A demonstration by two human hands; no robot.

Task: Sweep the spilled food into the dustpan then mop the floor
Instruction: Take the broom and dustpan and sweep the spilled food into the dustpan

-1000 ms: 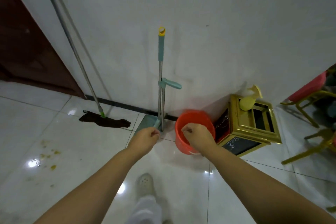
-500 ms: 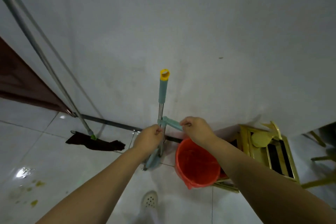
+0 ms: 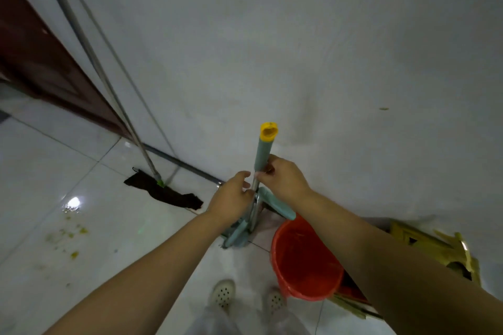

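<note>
A broom-and-dustpan set stands upright against the white wall. Its tall broom pole (image 3: 263,153) has a teal grip and a yellow cap. My right hand (image 3: 284,181) is closed around this pole just below the grip. My left hand (image 3: 231,200) grips the metal shaft lower down, beside a short teal handle (image 3: 275,204) that sticks out to the right. The teal dustpan base (image 3: 234,235) rests on the floor below my left hand. Spilled yellow food bits (image 3: 71,234) lie on the wet tiles at the left. A mop (image 3: 163,194) with a dark cloth head leans on the wall.
A red bucket (image 3: 304,261) stands on the floor right of the set, under my right forearm. A gold-framed stand (image 3: 435,246) sits further right. A brown door (image 3: 40,57) is at the far left. My white shoes (image 3: 223,292) are below.
Both hands rose from near the dustpan and bucket rim to the upright poles. My right hand climbed from the side handle to just under the teal grip. The view came closer.
</note>
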